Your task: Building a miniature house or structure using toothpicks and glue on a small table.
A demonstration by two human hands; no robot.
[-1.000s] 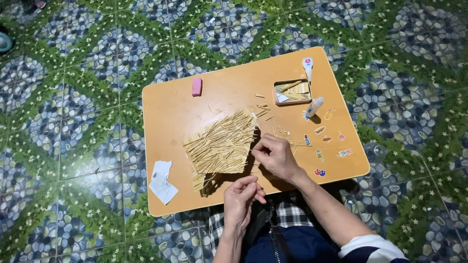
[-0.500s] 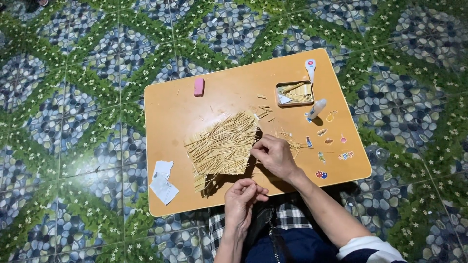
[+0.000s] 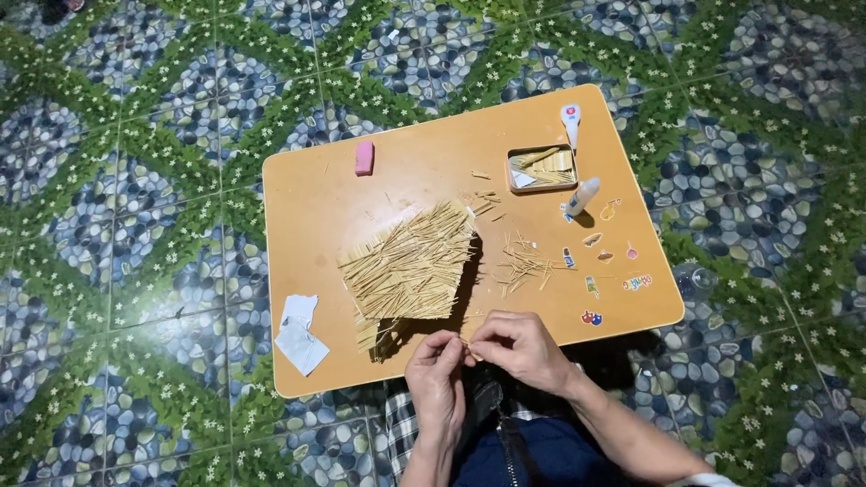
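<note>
Both hands, left hand (image 3: 439,372) and right hand (image 3: 516,346), pinch one thin stick (image 3: 468,344) between fingertips, just below the stick panel (image 3: 410,266).

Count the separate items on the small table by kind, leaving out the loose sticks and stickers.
Stick panel: 1
Pink eraser: 1
Glue tubes: 2
Open tin of sticks: 1
Torn paper scraps: 2
Total: 7
Both hands, left hand and right hand, pinch one thin stick at the near edge of the table.
</note>
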